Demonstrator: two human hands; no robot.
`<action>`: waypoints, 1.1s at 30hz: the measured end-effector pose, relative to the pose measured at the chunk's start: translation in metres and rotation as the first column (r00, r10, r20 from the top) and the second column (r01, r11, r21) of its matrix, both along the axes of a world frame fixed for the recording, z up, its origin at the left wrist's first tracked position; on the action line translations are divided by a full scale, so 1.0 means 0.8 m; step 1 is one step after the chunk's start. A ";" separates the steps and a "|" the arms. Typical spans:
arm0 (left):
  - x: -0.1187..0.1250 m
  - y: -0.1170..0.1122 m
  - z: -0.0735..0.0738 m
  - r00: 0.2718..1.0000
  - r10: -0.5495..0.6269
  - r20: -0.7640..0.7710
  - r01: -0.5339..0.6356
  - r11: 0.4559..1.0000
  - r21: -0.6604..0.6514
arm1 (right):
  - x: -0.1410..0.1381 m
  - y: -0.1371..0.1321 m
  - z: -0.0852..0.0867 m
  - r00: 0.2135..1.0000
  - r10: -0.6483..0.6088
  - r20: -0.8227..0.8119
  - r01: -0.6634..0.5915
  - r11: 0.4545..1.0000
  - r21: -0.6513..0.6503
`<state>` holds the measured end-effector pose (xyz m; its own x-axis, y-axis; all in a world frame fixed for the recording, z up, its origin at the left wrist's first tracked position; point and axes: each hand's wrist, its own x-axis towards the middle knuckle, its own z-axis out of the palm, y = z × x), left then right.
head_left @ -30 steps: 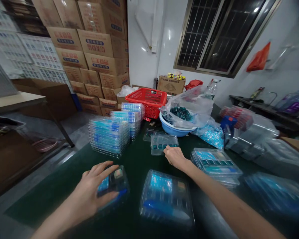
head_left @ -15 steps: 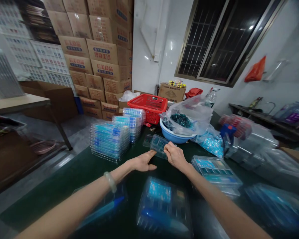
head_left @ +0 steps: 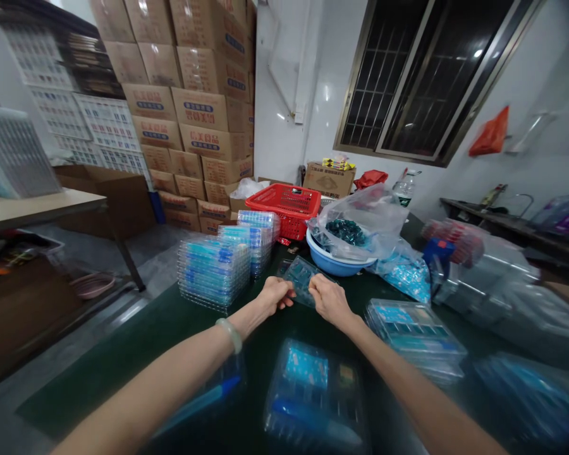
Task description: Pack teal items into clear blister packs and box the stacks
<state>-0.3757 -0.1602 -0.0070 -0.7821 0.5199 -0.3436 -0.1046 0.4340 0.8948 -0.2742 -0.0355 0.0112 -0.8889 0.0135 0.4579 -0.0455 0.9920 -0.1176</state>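
A clear plastic compartment tray (head_left: 299, 273) lies tilted on the dark green table, between my hands. My right hand (head_left: 330, 301) is closed on its right edge, thumb and fingers pinched. At the tray's near left edge, my left hand (head_left: 275, 294) has its fingers curled shut against the plastic; the fingertips are partly hidden. Nearer to me lies a filled clear tray (head_left: 313, 398) with a blue patterned packet and a blue pen-shaped piece. Beneath my left forearm another tray (head_left: 208, 398) with a blue pen-shaped piece is partly covered.
Stacks of filled trays (head_left: 213, 272) stand on the left, and more trays (head_left: 412, 328) on the right. Behind are a red basket (head_left: 289, 208) and a blue basin (head_left: 336, 262) holding a bag of dark green pieces. A bag of blue packets (head_left: 405, 275) lies beside the basin.
My left hand has gone from outstretched fingers to curled ones, moving slightly up to the tray's edge. My right hand stays on the tray. The view has shifted a little.
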 end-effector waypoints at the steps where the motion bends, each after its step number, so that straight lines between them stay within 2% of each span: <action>1: -0.002 0.003 -0.002 0.999 0.027 0.041 -0.027 1.000 -0.009 | 0.000 0.000 0.002 1.000 0.003 -0.005 -0.003 1.000 -0.005; 5: -0.006 0.009 -0.004 0.980 0.095 0.176 -0.093 0.995 -0.020 | 0.002 0.002 0.020 0.999 0.000 -0.037 0.000 1.000 -0.015; 8: -0.004 0.001 0.003 0.969 0.098 0.226 -0.103 0.995 0.009 | 0.012 0.000 0.039 0.998 -0.014 -0.067 0.013 1.000 -0.011; 11: 0.006 -0.031 0.018 0.978 0.092 0.185 -0.110 0.990 0.087 | 0.031 -0.015 0.057 0.991 -0.008 -0.130 0.012 1.000 0.024; 14: 0.032 -0.082 0.034 0.994 0.065 0.091 -0.085 0.965 0.247 | 0.055 -0.049 0.064 0.979 0.054 -0.195 -0.042 0.997 0.064; 15: 0.044 -0.099 0.039 0.998 0.037 0.056 -0.054 0.938 0.344 | 0.063 -0.065 0.064 0.971 0.093 -0.221 -0.078 0.994 0.075; 16: 0.058 -0.116 0.042 1.000 0.002 0.016 -0.009 0.886 0.464 | 0.071 -0.083 0.063 0.960 0.140 -0.243 -0.122 0.989 0.085; 18: 0.087 -0.145 0.047 0.997 -0.024 -0.072 0.067 0.730 0.680 | 0.084 -0.122 0.061 0.933 0.252 -0.258 -0.234 0.967 0.096; 19: 0.102 -0.156 0.049 0.994 -0.001 -0.106 0.081 0.652 0.754 | 0.089 -0.142 0.061 0.918 0.310 -0.248 -0.296 0.951 0.091; 20: 0.114 -0.167 0.050 0.991 0.037 -0.126 0.079 0.597 0.799 | 0.094 -0.161 0.060 0.903 0.360 -0.232 -0.352 0.933 0.077; 21: 0.126 -0.176 0.051 0.988 0.078 -0.134 0.066 0.570 0.819 | 0.097 -0.179 0.060 0.890 0.404 -0.210 -0.403 0.914 0.053; 24: 0.146 -0.205 0.051 0.981 0.139 -0.135 0.040 0.539 0.841 | 0.105 -0.219 0.061 0.845 0.504 -0.177 -0.522 0.850 -0.068; 26: 0.151 -0.225 0.049 0.985 0.143 -0.091 0.001 0.533 0.846 | 0.111 -0.231 0.060 0.824 0.535 -0.187 -0.564 0.804 -0.186; 29: 0.151 -0.253 0.046 0.986 0.161 0.039 -0.116 0.501 0.858 | 0.120 -0.226 0.053 0.837 0.490 -0.243 -0.547 0.765 -0.340; 31: 0.150 -0.267 0.044 0.979 0.173 0.105 -0.177 0.482 0.858 | 0.126 -0.212 0.042 0.865 0.431 -0.257 -0.501 0.765 -0.405; 33: 0.150 -0.277 0.043 0.974 0.183 0.131 -0.206 0.489 0.848 | 0.132 -0.196 0.029 0.896 0.371 -0.242 -0.443 0.776 -0.449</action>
